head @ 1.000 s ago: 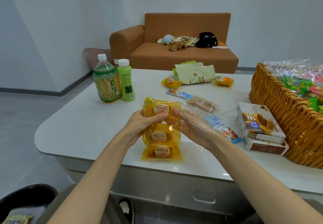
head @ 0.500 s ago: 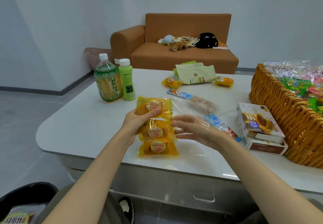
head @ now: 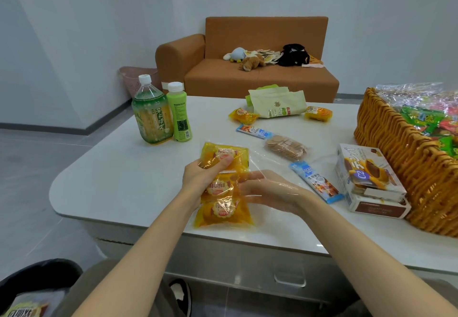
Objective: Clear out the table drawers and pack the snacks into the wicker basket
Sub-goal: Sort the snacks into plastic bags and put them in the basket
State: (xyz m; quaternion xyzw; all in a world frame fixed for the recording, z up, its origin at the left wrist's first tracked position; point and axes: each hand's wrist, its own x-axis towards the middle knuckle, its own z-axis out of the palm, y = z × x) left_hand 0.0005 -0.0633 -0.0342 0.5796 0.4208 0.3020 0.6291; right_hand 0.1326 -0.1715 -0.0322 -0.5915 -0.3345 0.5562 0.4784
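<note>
My left hand [head: 202, 176] grips a clear bag with three yellow cake packs [head: 223, 211] in a row, its lower end lying near the white table's [head: 119, 175] front edge. My right hand [head: 270, 190] lies flat inside the bag's clear plastic, fingers straight, touching the middle pack. The wicker basket [head: 396, 148] stands at the right, filled with several bright snack bags. Loose snacks lie between: two yellow cake packs [head: 244, 114] [head: 318, 113], a blue wafer bar [head: 254, 131], a cracker sleeve [head: 285, 147], a blue stick pack [head: 316, 183], two stacked cookie boxes [head: 366, 178].
Two green drink bottles [head: 152, 116] [head: 179, 116] stand at the table's left. A pale green pouch [head: 277, 105] lies at the back. A drawer handle [head: 290, 278] shows below the tabletop. An orange sofa [head: 247, 74] with toys is behind; a black bin [head: 37, 279] at bottom left.
The bag of cake packs has shifted slightly left and down onto the table. My right hand let go of the top pack and slid flat inside the plastic.
</note>
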